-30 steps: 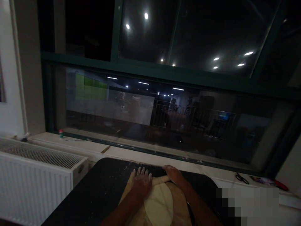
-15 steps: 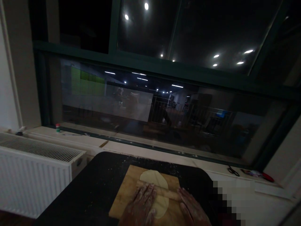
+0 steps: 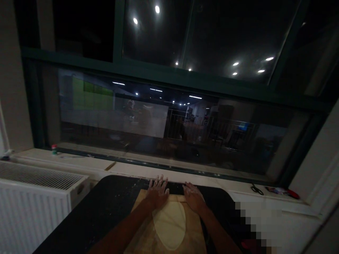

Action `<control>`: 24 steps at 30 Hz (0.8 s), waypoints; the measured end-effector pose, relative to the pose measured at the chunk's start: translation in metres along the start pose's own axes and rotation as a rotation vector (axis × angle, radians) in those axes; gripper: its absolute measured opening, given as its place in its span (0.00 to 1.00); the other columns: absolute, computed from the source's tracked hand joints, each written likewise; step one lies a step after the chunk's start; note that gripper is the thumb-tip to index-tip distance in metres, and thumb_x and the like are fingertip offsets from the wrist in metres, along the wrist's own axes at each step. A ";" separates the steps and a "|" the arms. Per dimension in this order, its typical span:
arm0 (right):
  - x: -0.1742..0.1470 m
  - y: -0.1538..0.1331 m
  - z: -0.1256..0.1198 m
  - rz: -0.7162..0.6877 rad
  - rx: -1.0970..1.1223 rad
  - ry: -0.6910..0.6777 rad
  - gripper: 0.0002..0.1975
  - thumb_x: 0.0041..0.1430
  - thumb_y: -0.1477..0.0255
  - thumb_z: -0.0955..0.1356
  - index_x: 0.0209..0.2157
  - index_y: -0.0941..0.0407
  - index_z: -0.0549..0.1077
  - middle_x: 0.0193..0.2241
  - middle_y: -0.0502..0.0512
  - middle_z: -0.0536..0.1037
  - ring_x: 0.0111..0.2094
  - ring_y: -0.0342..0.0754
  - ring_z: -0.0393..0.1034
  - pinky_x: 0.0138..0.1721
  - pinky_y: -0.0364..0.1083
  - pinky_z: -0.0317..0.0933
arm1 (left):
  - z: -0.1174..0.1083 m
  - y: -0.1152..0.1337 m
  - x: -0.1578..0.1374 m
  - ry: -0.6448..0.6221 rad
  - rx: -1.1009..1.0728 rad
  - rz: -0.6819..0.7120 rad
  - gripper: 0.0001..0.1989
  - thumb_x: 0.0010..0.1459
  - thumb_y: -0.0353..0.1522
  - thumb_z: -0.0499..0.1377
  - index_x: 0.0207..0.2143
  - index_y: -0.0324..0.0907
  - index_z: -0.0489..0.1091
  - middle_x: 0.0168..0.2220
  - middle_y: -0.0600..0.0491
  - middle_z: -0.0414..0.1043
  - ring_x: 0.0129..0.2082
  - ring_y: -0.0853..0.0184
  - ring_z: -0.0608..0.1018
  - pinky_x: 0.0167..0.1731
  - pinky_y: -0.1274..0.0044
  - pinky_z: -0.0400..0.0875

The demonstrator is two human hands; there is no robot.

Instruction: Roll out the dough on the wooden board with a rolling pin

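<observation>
A flat oval sheet of dough (image 3: 171, 225) lies on a wooden board (image 3: 195, 234). Across the far end of the dough runs a wooden rolling pin (image 3: 177, 198), mostly covered by my hands. My left hand (image 3: 158, 193) rests over its left part, with floury fingers stretched out and spread past the board's far edge. Over the right part lies my right hand (image 3: 194, 197), palm down, its fingers extended forward. Neither hand wraps its fingers round the pin.
The board sits on a black table (image 3: 113, 201) with specks of flour. Behind it runs a windowsill (image 3: 137, 170) holding a small red-and-green container (image 3: 54, 149) and black scissors (image 3: 256, 189). A white radiator (image 3: 34, 204) stands at the left.
Both hands have moved forward, away from me, with the rolling pin, from the middle of the dough to its far end. More of the dough's near part now shows.
</observation>
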State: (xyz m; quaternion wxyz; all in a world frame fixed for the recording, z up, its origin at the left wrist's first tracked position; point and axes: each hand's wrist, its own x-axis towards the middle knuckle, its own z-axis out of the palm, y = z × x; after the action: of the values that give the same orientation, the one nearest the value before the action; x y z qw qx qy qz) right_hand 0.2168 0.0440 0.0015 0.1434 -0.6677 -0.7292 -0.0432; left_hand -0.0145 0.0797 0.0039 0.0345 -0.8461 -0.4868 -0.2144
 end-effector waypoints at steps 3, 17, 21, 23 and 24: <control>-0.034 -0.002 0.000 -0.027 -0.043 -0.031 0.25 0.72 0.71 0.55 0.62 0.59 0.71 0.66 0.61 0.67 0.70 0.54 0.55 0.70 0.59 0.49 | -0.001 0.008 -0.023 0.007 -0.028 0.029 0.27 0.70 0.38 0.50 0.68 0.41 0.63 0.69 0.42 0.60 0.71 0.47 0.60 0.68 0.49 0.54; -0.084 -0.046 -0.044 0.129 -0.260 0.086 0.27 0.76 0.65 0.53 0.47 0.59 0.81 0.44 0.64 0.84 0.47 0.53 0.78 0.52 0.49 0.65 | -0.015 0.012 -0.061 0.031 -0.103 0.152 0.21 0.73 0.36 0.45 0.62 0.46 0.70 0.63 0.46 0.72 0.65 0.53 0.70 0.62 0.53 0.66; -0.103 -0.051 -0.040 0.114 -0.274 0.115 0.23 0.75 0.67 0.54 0.54 0.54 0.78 0.49 0.62 0.82 0.49 0.54 0.77 0.52 0.50 0.65 | -0.016 0.007 -0.065 -0.003 -0.098 0.185 0.21 0.72 0.34 0.46 0.60 0.48 0.71 0.63 0.49 0.72 0.66 0.53 0.69 0.64 0.53 0.64; -0.112 -0.049 -0.031 0.102 -0.269 0.128 0.22 0.74 0.69 0.56 0.58 0.50 0.75 0.56 0.60 0.78 0.55 0.55 0.73 0.54 0.52 0.64 | -0.013 0.008 -0.065 -0.020 -0.094 0.174 0.22 0.72 0.35 0.47 0.64 0.47 0.68 0.65 0.49 0.70 0.68 0.52 0.66 0.66 0.54 0.60; -0.114 -0.046 -0.026 0.101 -0.258 0.117 0.22 0.74 0.69 0.56 0.58 0.50 0.75 0.56 0.59 0.78 0.56 0.55 0.72 0.55 0.52 0.63 | -0.012 0.009 -0.063 -0.030 -0.091 0.157 0.23 0.71 0.35 0.47 0.65 0.46 0.66 0.65 0.48 0.69 0.69 0.52 0.65 0.67 0.54 0.59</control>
State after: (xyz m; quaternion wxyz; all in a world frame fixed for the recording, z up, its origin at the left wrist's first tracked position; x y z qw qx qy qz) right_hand 0.1828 -0.0767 0.0016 0.1007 -0.7128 -0.6734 -0.1683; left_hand -0.0380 0.0207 -0.0090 0.0052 -0.8855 -0.4090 -0.2202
